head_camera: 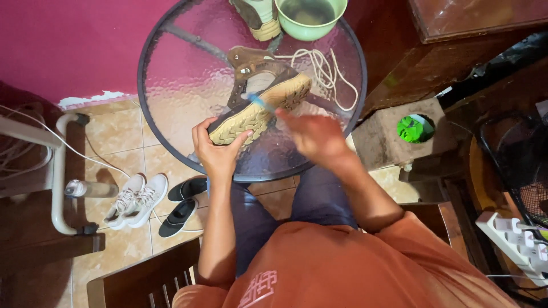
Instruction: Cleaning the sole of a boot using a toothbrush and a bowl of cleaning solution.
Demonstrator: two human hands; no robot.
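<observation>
The left hand [220, 149] has its grip closed on the toe end of a brown boot [260, 94], thumb and fingers wrapped over the tan lugged sole so the boot lies tipped on its side above the round glass table [171, 91]. The boot sits near the middle of the table top, its heel pointing toward one o'clock and its toe toward seven o'clock. The right hand [317, 136], blurred, is at four o'clock from the boot, its grip closed on a small blue-handled brush [260, 102] whose head touches the edge of the sole. A loose cream lace [322, 71] lies on the glass at three o'clock from the boot. At twelve o'clock on the table stands a green bowl [311, 17] holding murky water, and just beside it at eleven o'clock is the second boot [257, 17], partly cut off by the frame. Below the table, at eight o'clock on the tiled floor [114, 131], lie a pair of white sneakers [137, 199] and a pair of black slip-on shoes [182, 202], near each other. A white power strip [514, 242] sits at the far four o'clock corner
</observation>
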